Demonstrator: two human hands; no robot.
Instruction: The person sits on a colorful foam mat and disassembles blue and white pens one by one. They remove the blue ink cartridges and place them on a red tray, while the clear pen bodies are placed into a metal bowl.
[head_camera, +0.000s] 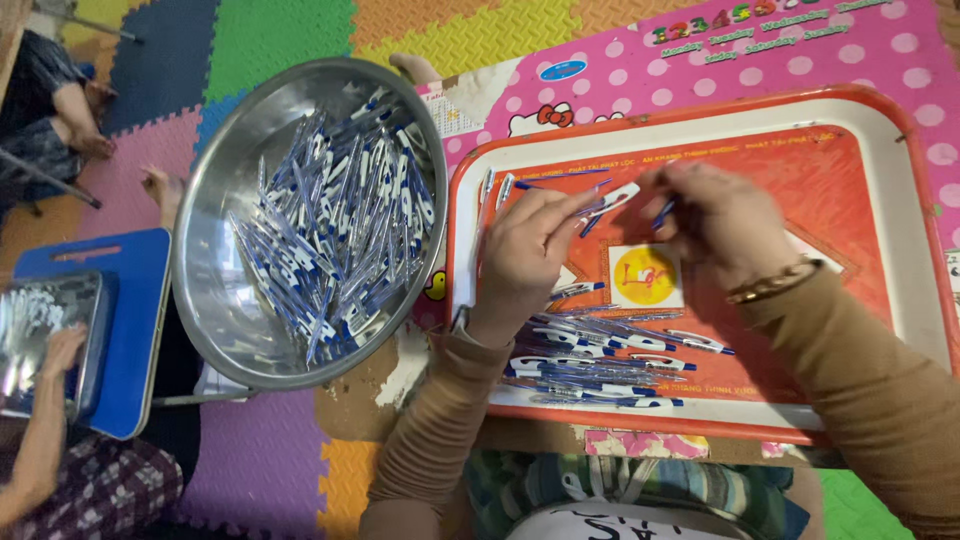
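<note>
A white-and-blue pen (608, 200) is grasped by both hands' fingers above the red tray (860, 200) of pens (600, 365), with the steel bowl (215, 300) of pens at left.

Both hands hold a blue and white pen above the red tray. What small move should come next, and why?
Probably the right hand pushes its blue part into the pen pinched by the left hand. The two pieces sit close but apart, while the pens on the red tray look whole.

The blue-and-white plastic pen (612, 199) is partly hidden by the left hand (525, 250). The right hand (722, 225) looks blurry. The red plastic tray (905, 240) has its right side cut off.
</note>
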